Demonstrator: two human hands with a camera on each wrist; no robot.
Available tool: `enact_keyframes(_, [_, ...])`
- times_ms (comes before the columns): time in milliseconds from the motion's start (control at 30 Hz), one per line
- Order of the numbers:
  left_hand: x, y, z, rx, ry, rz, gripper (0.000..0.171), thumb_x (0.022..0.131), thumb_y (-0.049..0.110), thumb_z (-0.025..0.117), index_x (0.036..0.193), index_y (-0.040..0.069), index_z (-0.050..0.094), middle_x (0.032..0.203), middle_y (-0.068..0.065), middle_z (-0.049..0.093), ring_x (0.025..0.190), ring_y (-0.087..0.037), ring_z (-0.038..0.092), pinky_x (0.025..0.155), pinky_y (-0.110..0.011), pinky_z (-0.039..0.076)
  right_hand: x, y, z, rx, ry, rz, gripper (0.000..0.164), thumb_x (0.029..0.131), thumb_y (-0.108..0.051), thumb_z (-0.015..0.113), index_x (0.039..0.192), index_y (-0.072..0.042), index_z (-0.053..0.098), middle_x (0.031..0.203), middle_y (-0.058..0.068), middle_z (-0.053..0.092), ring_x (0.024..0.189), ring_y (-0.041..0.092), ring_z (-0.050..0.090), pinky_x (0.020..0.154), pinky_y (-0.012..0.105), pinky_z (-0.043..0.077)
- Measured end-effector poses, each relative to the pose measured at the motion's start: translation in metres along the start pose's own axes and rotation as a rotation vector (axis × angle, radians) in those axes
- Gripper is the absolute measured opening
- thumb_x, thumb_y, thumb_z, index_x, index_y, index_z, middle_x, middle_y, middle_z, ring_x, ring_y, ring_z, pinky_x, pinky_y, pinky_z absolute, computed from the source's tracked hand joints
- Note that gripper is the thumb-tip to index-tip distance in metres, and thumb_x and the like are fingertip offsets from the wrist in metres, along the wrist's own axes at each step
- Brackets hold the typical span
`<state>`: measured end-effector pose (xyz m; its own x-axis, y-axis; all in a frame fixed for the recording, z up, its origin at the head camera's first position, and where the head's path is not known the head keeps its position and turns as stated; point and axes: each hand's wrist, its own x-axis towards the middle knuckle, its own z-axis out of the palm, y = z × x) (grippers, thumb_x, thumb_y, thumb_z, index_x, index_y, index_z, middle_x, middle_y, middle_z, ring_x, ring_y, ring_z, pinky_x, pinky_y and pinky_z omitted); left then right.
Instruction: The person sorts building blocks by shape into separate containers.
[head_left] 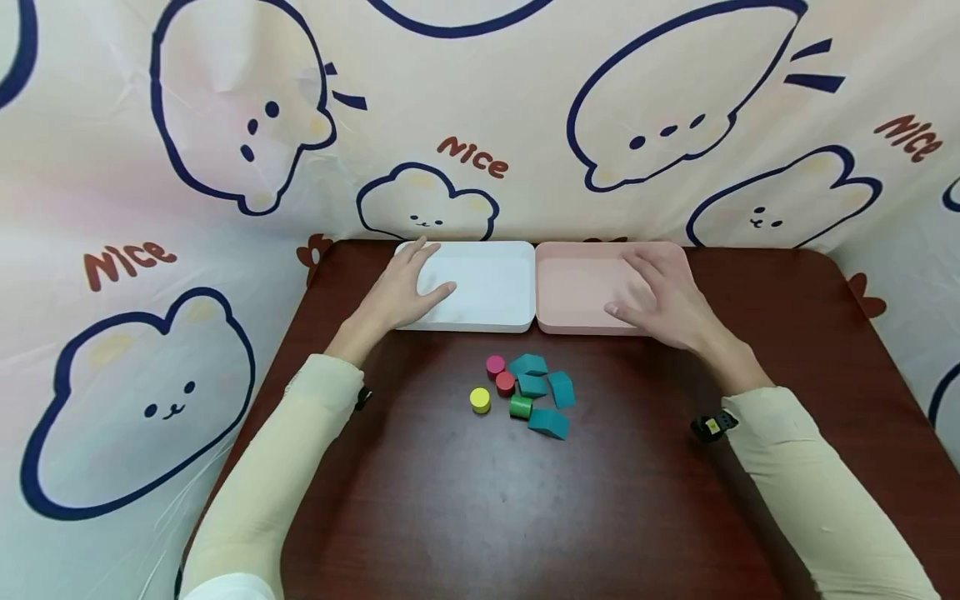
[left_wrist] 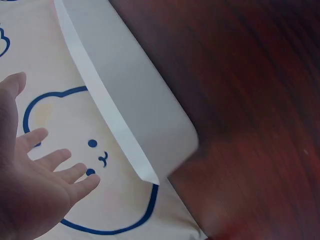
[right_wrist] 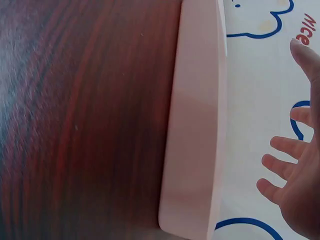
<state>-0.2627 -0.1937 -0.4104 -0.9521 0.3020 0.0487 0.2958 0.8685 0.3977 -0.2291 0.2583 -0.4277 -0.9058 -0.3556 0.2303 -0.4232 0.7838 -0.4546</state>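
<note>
My left hand point(head_left: 403, 290) is spread over the left end of the white tray point(head_left: 487, 287), its fingers extended and holding nothing. Over the right part of the pink tray point(head_left: 573, 287) hovers my right hand point(head_left: 670, 302), fingers apart and likewise holding nothing. The two trays stand side by side at the far edge of the table. Each wrist view shows a hand, left point(left_wrist: 40, 190) and right point(right_wrist: 300, 175), beside its tray's wall; contact with the rim cannot be made out.
In front of the trays lies a loose group of small blocks: several teal blocks point(head_left: 549, 422), a green cylinder point(head_left: 521, 407), a yellow cylinder point(head_left: 480, 400) and two red-pink cylinders point(head_left: 505, 383). Behind the dark wooden table point(head_left: 480, 517) hangs a printed cloth point(head_left: 525, 108).
</note>
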Motion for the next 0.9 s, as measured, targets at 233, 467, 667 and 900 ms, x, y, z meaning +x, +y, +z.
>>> enact_keyframes(233, [-0.007,-0.017,0.000,-0.050,0.007,-0.054,0.083,0.102,0.057,0.062,0.167,0.013,0.033,0.175,-0.015,0.020,0.159,-0.036,0.021,0.126,-0.061,0.027,-0.001,-0.010,0.013,0.106,-0.027,0.012,0.086,0.094,-0.051,0.078,0.163,-0.014,0.042,0.165,0.015,0.041,0.151,0.041,0.035,0.120,0.067,0.031])
enact_keyframes(467, [-0.014,-0.034,0.000,-0.107,0.041,-0.099,0.083,0.103,0.052,0.061,0.167,0.009,0.030,0.172,-0.018,0.024,0.157,-0.036,0.026,0.126,-0.059,0.029,0.000,-0.022,0.029,0.189,-0.033,-0.032,0.080,0.092,-0.048,0.081,0.158,-0.016,0.049,0.159,0.010,0.049,0.147,0.034,0.042,0.118,0.063,0.036])
enact_keyframes(667, [-0.018,-0.048,0.002,-0.156,0.064,-0.115,0.082,0.105,0.050,0.059,0.167,0.007,0.027,0.170,-0.020,0.027,0.156,-0.038,0.029,0.126,-0.058,0.028,0.001,-0.036,0.042,0.271,-0.044,-0.087,0.077,0.091,-0.043,0.084,0.155,-0.015,0.053,0.147,0.013,0.057,0.134,0.032,0.053,0.110,0.057,0.046])
enact_keyframes(900, [-0.021,-0.063,0.006,-0.234,0.084,-0.146,0.078,0.108,0.045,0.056,0.166,0.002,0.026,0.166,-0.024,0.033,0.153,-0.040,0.033,0.125,-0.058,0.030,0.000,-0.048,0.055,0.355,-0.055,-0.132,0.071,0.090,-0.040,0.086,0.149,-0.014,0.057,0.142,0.013,0.061,0.125,0.030,0.059,0.106,0.053,0.052])
